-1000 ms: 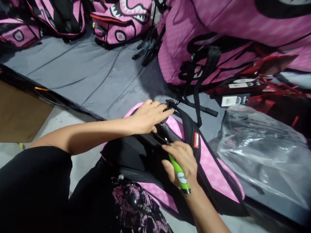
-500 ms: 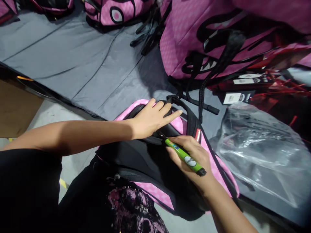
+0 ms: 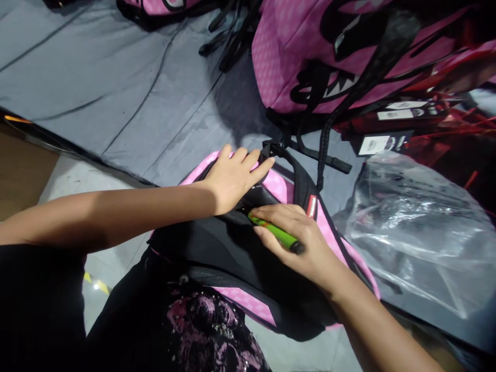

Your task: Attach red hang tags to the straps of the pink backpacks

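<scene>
A black and pink backpack (image 3: pixel 248 245) lies at the table's edge, against my legs. My left hand (image 3: pixel 234 178) rests flat across its top, fingers spread over the black panel. In my right hand (image 3: pixel 290 227) is a green pen-shaped tool (image 3: pixel 281 235) with a black end. Its front end points at the black fabric beside my left hand; the tip is hard to make out, and so is whether it touches. A black strap (image 3: pixel 300 173) with a small red label (image 3: pixel 311 206) runs along the bag to the right of my hands.
A large pink backpack (image 3: pixel 279 62) with black straps stands beyond. Clear plastic (image 3: pixel 418 232) lies to the right, below tags (image 3: pixel 383 143) and red wrapping. Another pink bag (image 3: pixel 155 6) is at the far edge. Grey cloth (image 3: pixel 116 103) covers the table; a cardboard box (image 3: pixel 23 170) stands left.
The green tool has moved up and left, closer to my left hand, and has turned in my right fingers. My left hand stays spread on the bag. The view has shifted slightly.
</scene>
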`<state>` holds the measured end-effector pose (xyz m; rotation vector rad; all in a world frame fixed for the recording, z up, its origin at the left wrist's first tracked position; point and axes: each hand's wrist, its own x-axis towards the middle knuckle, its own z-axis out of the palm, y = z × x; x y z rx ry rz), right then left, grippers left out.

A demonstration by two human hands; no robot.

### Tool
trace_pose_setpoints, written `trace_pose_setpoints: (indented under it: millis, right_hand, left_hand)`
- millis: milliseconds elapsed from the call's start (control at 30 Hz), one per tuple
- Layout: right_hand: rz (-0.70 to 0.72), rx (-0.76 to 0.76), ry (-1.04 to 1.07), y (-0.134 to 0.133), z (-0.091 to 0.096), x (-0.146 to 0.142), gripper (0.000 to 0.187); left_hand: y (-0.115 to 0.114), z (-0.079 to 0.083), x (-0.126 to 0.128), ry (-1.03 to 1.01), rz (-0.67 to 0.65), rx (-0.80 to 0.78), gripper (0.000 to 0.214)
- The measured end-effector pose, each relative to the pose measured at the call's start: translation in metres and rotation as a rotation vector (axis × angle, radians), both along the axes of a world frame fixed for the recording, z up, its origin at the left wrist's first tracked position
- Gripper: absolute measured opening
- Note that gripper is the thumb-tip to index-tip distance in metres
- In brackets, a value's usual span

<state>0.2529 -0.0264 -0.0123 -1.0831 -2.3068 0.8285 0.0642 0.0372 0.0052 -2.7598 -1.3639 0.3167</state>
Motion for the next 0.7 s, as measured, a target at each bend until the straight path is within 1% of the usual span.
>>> trace_pose_setpoints:
  millis: [133,267,367,500,600,700]
  right_hand:
    - [-0.001,0.041,-0.042,-0.004,-0.001,0.006,0.023]
    - [-0.018,0.053,-0.071,0.002,-0.007,0.003,0.024]
    - [-0.056,0.089,-0.064,0.005,-0.013,-0.004,0.020]
    - [-0.138,0.155,-0.046,0.002,-0.020,-0.012,0.019]
    - [-0.172,0.185,-0.014,0.000,-0.021,-0.017,0.018]
    - [-0.182,0.189,-0.030,-0.002,-0.017,-0.021,0.017]
  left_hand:
    - [0.007,0.002,-0.002,0.037,-0.040,-0.056,0.086]
    - [0.009,0.001,-0.005,0.019,0.009,-0.053,0.093]
    - [0.007,0.001,-0.006,0.002,0.058,-0.055,0.090]
    - [0.004,0.001,-0.006,-0.020,0.062,-0.044,0.085]
    - [0.003,0.000,-0.007,-0.037,0.061,-0.031,0.083]
    - [0.003,-0.001,-0.008,-0.060,0.061,-0.034,0.083]
